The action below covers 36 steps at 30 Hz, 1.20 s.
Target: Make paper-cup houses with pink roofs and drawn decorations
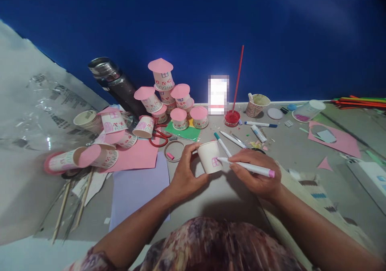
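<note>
My left hand (186,170) is wrapped round a small white paper cup (209,157) held upside down over the table, with a pink window drawn on its side. My right hand (256,173) grips a white marker with a pink end (250,168), and its tip touches the cup's pink drawing. Behind them stands a stack of paper-cup houses with pink roofs (169,96). More decorated cups (99,146) lie tipped over at the left on pink paper (137,155).
Red scissors (158,137), a tape ring (174,150) and several markers (233,139) lie close beyond the cup. A red stick stands in a red pot (232,118). A dark flask (116,84) leans at the back left. Pink paper scraps (334,138) and coloured sticks (360,101) lie at the right.
</note>
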### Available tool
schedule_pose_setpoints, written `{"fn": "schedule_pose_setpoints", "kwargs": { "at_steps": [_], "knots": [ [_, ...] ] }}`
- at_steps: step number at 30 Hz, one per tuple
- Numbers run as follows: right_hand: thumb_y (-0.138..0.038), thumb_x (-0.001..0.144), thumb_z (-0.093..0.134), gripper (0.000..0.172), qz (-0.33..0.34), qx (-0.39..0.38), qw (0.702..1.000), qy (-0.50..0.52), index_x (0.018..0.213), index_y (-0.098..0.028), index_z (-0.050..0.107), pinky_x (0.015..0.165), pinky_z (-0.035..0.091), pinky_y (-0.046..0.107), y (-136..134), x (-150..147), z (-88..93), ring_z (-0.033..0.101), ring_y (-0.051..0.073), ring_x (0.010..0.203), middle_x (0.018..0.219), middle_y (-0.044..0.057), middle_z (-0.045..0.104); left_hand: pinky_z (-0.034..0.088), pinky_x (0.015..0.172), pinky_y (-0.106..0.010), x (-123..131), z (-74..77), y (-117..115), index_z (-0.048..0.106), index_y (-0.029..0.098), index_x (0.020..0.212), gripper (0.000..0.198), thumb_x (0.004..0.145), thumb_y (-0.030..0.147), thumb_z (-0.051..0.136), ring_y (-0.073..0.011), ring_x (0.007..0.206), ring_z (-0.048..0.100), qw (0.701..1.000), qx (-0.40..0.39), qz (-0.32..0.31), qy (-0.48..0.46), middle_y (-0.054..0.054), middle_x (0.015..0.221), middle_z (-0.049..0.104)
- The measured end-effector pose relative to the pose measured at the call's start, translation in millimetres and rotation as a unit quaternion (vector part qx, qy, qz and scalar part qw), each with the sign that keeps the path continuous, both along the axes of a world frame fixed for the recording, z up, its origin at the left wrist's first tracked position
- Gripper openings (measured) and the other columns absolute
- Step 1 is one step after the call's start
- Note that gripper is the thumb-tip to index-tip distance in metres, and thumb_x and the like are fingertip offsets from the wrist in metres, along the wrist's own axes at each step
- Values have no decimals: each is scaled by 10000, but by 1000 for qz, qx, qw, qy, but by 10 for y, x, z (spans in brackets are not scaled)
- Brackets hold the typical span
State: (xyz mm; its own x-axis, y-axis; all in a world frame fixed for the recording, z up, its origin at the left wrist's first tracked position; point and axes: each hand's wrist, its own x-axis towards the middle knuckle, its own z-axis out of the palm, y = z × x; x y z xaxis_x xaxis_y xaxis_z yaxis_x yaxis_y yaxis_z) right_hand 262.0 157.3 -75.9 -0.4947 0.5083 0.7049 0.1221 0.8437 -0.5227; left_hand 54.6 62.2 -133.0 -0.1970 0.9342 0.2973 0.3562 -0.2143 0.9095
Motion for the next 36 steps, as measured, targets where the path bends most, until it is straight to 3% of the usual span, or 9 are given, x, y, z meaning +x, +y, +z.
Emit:
{"fn": "schedule_pose_setpoints", "kwargs": {
  "at_steps": [23, 36],
  "knots": [
    [-130, 911, 650, 164, 1, -12, 1000, -1, 896, -235, 775, 612, 606, 286, 11, 4, 0, 762, 188, 611, 738, 32, 816, 508, 1161, -529, 25, 7, 4, 490, 271, 1392, 743, 730, 176, 813, -293, 1306, 591, 1000, -1, -2, -12, -103, 1369, 566],
    [-146, 922, 658, 145, -8, -26, 1000, 5, 863, -222, 766, 625, 606, 271, 25, 20, 17, 768, 181, 638, 747, 33, 815, 522, 1173, -509, 39, 58, 28, 486, 258, 1372, 720, 742, 178, 827, -288, 1328, 621, 997, -9, -34, -70, -112, 1394, 593]
  ]
}}
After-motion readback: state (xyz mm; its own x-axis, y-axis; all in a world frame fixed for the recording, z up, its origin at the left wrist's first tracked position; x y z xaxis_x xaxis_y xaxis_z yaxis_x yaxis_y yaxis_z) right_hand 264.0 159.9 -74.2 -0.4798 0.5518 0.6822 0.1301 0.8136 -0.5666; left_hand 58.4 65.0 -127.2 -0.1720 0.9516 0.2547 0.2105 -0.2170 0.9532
